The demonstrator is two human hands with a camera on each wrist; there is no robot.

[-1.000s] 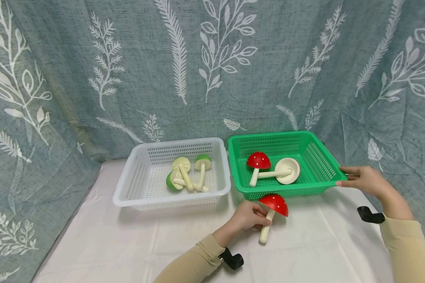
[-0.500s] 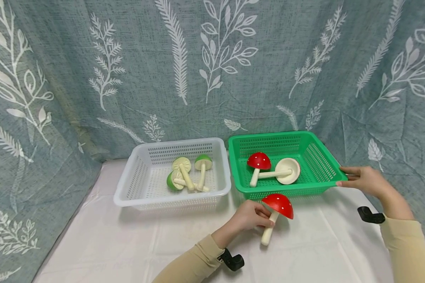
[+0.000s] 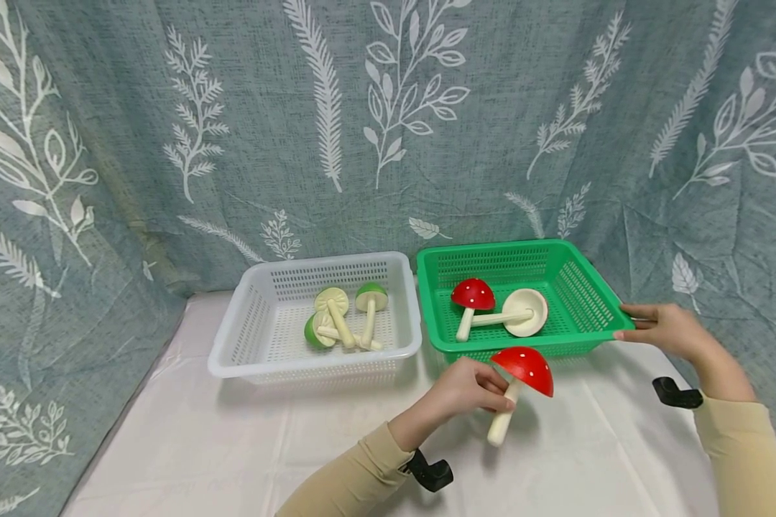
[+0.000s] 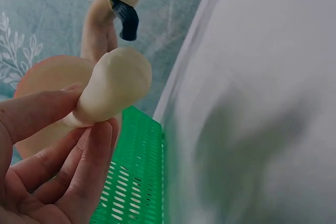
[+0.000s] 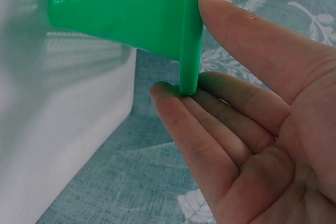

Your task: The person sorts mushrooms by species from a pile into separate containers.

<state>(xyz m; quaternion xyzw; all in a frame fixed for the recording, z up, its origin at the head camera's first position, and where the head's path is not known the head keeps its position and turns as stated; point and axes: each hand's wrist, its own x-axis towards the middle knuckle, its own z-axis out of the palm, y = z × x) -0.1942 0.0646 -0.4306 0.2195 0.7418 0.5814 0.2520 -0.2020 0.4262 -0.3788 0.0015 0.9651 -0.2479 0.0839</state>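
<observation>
My left hand pinches the cream stem of a red-capped toy mushroom with white dots, tilted and held above the cloth in front of the green basket. In the left wrist view the rounded stem end points at the camera, thumb on one side and fingers on the other. My right hand holds the basket's near right corner; the right wrist view shows the thumb against the rim and fingertips at its lower edge. Inside that basket lie a red mushroom and an upturned one.
A white basket stands left of the green one, holding several green-capped toy mushrooms. A white cloth covers the table. Behind both baskets hangs a blue-grey leaf-patterned curtain.
My left hand has carried the red mushroom rightward and slightly up, with the cap tilting further right. My right hand and both baskets have stayed in place.
</observation>
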